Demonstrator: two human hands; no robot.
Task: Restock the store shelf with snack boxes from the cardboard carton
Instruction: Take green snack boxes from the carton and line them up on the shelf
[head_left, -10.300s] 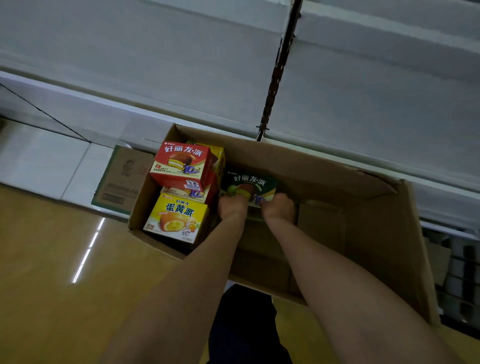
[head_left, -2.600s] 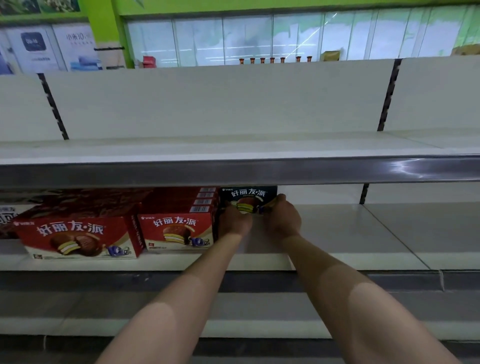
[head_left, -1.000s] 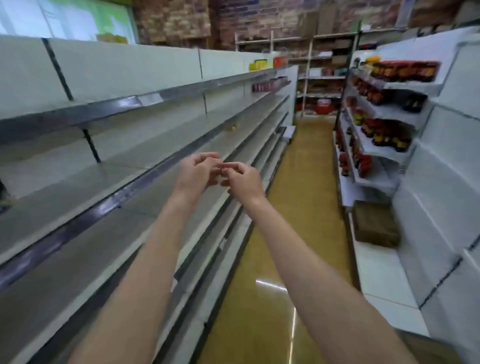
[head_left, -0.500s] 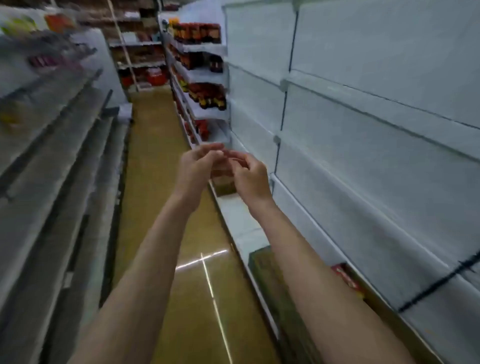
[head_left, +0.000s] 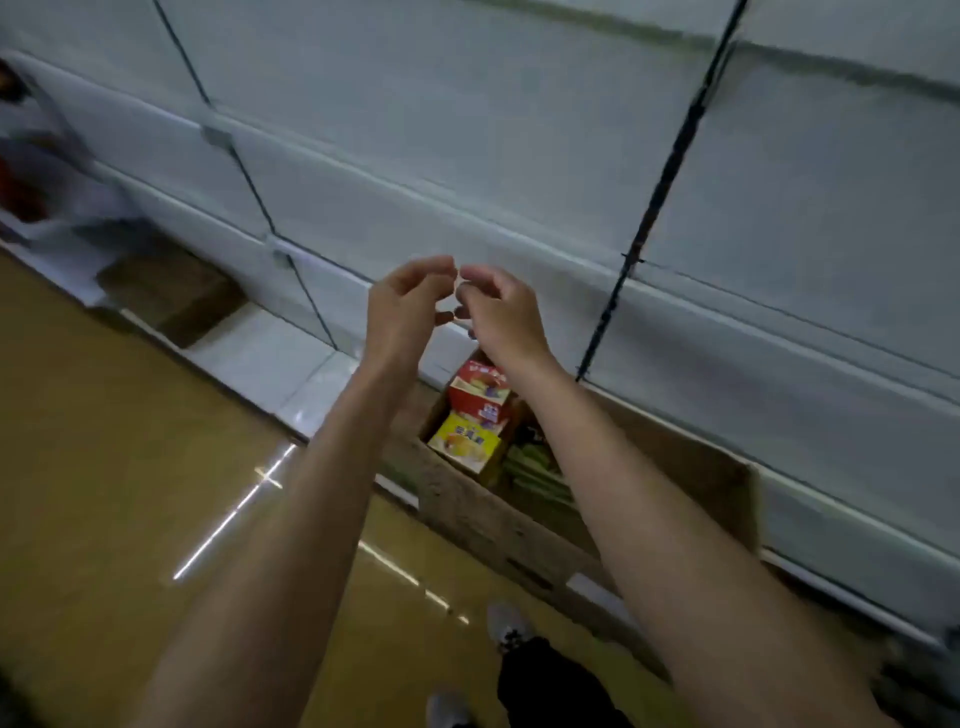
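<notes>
hands: left hand (head_left: 402, 306) and right hand (head_left: 501, 312) raised side by side, fingers loosely curled, grasping nothing, fingertips near each other | cardboard carton (head_left: 498, 514): one, on the floor (head_left: 104, 467) against the white shelving (head_left: 519, 156) | snack boxes visible in carton: one red box (head_left: 480, 392), one yellow box (head_left: 465, 441), greenish ones blurred, count unclear | shoes: two

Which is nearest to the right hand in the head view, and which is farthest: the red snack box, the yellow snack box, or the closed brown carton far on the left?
Measured from the right hand:
1. Red snack box, just below the hand, in the open carton.
2. Yellow snack box, lower, in front of the red one.
3. Closed brown carton, far left on the shelf base.
</notes>
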